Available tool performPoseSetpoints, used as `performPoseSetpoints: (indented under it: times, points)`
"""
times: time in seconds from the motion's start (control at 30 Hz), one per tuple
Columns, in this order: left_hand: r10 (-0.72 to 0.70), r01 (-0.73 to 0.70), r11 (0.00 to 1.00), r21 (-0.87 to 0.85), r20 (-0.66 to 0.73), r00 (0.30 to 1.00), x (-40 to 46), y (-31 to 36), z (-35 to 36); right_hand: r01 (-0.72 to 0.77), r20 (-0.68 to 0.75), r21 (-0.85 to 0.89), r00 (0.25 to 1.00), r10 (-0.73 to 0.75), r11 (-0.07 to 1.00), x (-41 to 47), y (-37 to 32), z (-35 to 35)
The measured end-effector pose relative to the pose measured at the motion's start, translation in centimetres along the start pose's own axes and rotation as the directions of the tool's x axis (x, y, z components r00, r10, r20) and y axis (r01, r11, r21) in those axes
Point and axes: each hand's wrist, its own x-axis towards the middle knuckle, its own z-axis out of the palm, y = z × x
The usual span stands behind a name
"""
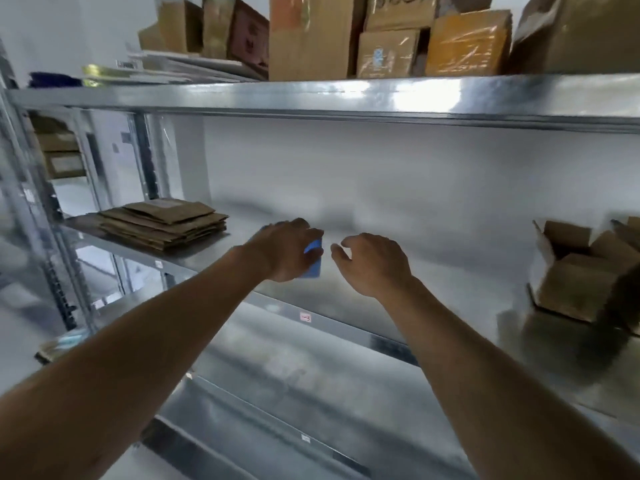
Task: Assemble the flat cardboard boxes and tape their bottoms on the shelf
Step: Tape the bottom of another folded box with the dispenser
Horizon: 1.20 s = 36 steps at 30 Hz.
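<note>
The left grip is curled around a blue object, blurred, probably a tape dispenser, over the middle metal shelf. The right grip hovers just beside it, fingers loosely curled, holding nothing. A stack of flat cardboard boxes lies to the left, near the shelf's left end; an assembled box sits well apart at right. Bare shelf surface stretches between them.

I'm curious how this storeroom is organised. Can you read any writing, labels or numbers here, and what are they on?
None can be read.
Red-and-white sticker on the shelf edge: blurred.
Dark handwriting on a top box: illegible.
Blue label on a small box: too blurred.
</note>
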Motion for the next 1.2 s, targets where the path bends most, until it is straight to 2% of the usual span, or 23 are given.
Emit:
performPoseSetpoints:
  times: [0.27, 0.6, 0.8, 0.97, 1.2]
  points:
    - [0.001, 0.000, 1.000, 0.025, -0.012, 1.000, -3.6, -13.7, -0.2, -0.035, 0.032, 0.063, 0.999, 0.033, 0.997, 4.7, -12.6, 4.8]
    - [-0.064, 0.063, 0.998, -0.016, -0.013, 0.998, -5.3, -28.8, -0.7, 0.101, 0.078, 0.134, 0.991, -0.112, 0.986, 14.0, -24.6, 9.9]
    - [-0.138, 0.138, 0.990, 0.033, 0.008, 0.990, -2.6, -37.3, 0.7, 0.127, 0.114, 0.217, 0.981, -0.154, 0.968, 21.0, -28.9, 14.9]
    - [-0.143, 0.142, 0.985, 0.101, -0.002, 0.990, 1.1, -44.1, 2.4, 0.125, 0.155, 0.247, 0.974, -0.166, 0.961, 27.1, -30.7, 19.5]
    - [-0.164, 0.162, 0.986, 0.036, 0.053, 0.985, 6.3, -51.6, 4.1, 0.070, 0.240, 0.227, 0.963, -0.125, 0.971, 34.3, -33.4, 23.9]
